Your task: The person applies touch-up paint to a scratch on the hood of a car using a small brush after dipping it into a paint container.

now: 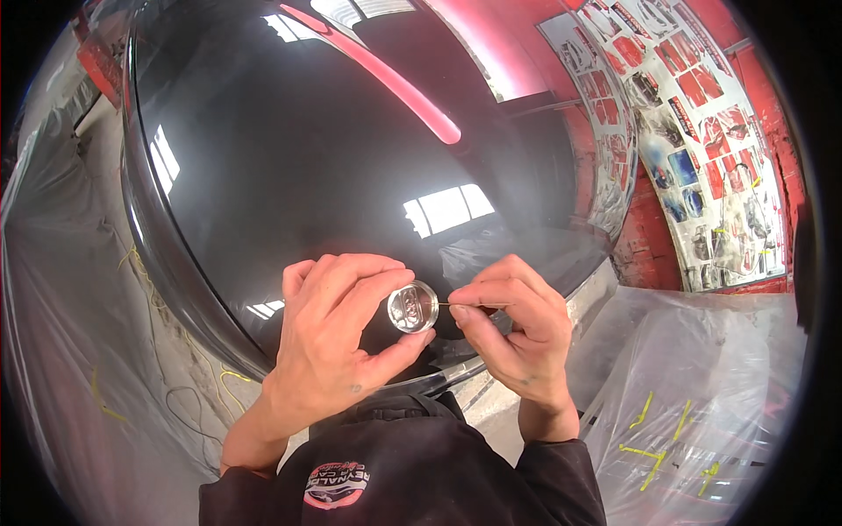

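Observation:
My left hand (338,320) pinches a small round silver cap (413,307) by its rim between thumb and fingers. The cap has a shiny raised edge and a raised emblem on its face. My right hand (517,320) is closed, thumb against fingertips, on a thin stick-like tool (449,304). Its tip points left and reaches the cap's right rim; whether it touches, I cannot tell. Both hands are over the near edge of a glossy black car panel (289,167).
A long pink-red shape (386,74) runs across the panel, which mirrors bright windows. Clear plastic sheeting (684,368) with yellow tape hangs at right; more sheeting (70,280) covers the left. Photo posters (702,131) hang on a red wall. A thin cord (189,403) lies at lower left.

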A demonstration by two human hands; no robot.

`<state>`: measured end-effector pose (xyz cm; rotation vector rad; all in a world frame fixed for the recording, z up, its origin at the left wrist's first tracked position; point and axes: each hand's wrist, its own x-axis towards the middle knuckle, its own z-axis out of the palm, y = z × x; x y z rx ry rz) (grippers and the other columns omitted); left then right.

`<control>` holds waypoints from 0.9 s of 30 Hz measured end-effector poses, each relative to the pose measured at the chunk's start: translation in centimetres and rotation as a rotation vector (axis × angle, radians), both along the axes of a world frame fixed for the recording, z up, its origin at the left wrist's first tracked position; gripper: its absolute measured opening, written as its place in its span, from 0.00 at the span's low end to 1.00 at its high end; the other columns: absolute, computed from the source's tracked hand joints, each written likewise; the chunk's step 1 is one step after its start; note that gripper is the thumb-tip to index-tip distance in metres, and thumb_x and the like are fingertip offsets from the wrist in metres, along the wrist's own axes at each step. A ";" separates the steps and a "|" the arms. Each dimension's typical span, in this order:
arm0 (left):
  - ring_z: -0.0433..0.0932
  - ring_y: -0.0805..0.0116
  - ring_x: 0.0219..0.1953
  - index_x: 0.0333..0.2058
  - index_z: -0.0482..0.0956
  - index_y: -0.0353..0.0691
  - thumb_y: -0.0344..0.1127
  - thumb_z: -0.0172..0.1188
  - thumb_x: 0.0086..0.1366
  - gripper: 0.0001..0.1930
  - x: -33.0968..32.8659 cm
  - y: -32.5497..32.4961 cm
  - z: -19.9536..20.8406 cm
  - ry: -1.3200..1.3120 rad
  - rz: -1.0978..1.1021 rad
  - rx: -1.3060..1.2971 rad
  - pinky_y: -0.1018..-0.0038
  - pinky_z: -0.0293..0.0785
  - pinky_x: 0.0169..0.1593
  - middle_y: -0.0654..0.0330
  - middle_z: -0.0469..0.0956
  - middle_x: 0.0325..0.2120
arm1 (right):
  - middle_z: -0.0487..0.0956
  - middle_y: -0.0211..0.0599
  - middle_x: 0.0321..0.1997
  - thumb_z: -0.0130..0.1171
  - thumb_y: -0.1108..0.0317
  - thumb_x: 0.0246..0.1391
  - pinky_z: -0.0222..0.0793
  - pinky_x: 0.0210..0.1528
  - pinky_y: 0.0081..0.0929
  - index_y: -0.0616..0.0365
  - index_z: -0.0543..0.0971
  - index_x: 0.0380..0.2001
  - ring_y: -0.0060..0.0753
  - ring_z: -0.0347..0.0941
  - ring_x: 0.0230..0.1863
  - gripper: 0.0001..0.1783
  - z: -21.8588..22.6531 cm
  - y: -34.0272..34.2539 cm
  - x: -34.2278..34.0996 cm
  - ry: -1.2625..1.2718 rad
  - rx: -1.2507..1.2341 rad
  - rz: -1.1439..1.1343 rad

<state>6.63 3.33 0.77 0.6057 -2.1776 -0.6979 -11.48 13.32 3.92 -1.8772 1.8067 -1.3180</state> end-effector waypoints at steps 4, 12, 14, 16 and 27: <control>0.78 0.66 0.42 0.42 0.82 0.41 0.34 0.77 0.40 0.26 0.0 0.1 -0.1 -0.002 0.000 0.001 0.68 0.63 0.50 0.63 0.81 0.42 | 0.78 0.36 0.29 0.66 0.84 0.45 0.70 0.28 0.19 0.62 0.83 0.33 0.23 0.75 0.27 0.10 -0.1 0.2 0.0 -0.004 0.000 -0.010; 0.78 0.66 0.41 0.42 0.82 0.41 0.34 0.77 0.40 0.26 0.5 0.0 -0.2 0.003 0.014 0.014 0.67 0.63 0.51 0.63 0.81 0.42 | 0.78 0.35 0.31 0.66 0.85 0.48 0.71 0.28 0.21 0.63 0.82 0.33 0.24 0.76 0.28 0.09 -0.1 0.7 0.3 -0.193 0.045 -0.058; 0.78 0.66 0.42 0.42 0.82 0.41 0.34 0.77 0.40 0.26 0.4 0.0 -0.3 0.005 0.011 0.020 0.67 0.63 0.51 0.63 0.81 0.42 | 0.78 0.34 0.32 0.65 0.84 0.50 0.71 0.29 0.20 0.63 0.82 0.34 0.23 0.76 0.29 0.07 -0.5 0.7 0.6 -0.354 0.083 -0.079; 0.78 0.66 0.42 0.42 0.82 0.41 0.34 0.77 0.40 0.26 0.3 -0.1 -0.2 0.006 0.010 0.024 0.67 0.63 0.51 0.63 0.81 0.42 | 0.78 0.33 0.33 0.64 0.83 0.53 0.71 0.29 0.19 0.64 0.82 0.34 0.21 0.77 0.29 0.06 -0.7 0.8 0.6 -0.516 0.120 -0.102; 0.77 0.63 0.43 0.40 0.83 0.41 0.33 0.76 0.39 0.24 0.4 0.1 0.1 -0.034 0.041 0.052 0.67 0.64 0.52 0.61 0.81 0.41 | 0.79 0.34 0.28 0.58 0.71 0.62 0.74 0.34 0.24 0.65 0.78 0.35 0.27 0.78 0.29 0.07 1.7 -3.8 -7.8 -0.807 -0.029 -0.119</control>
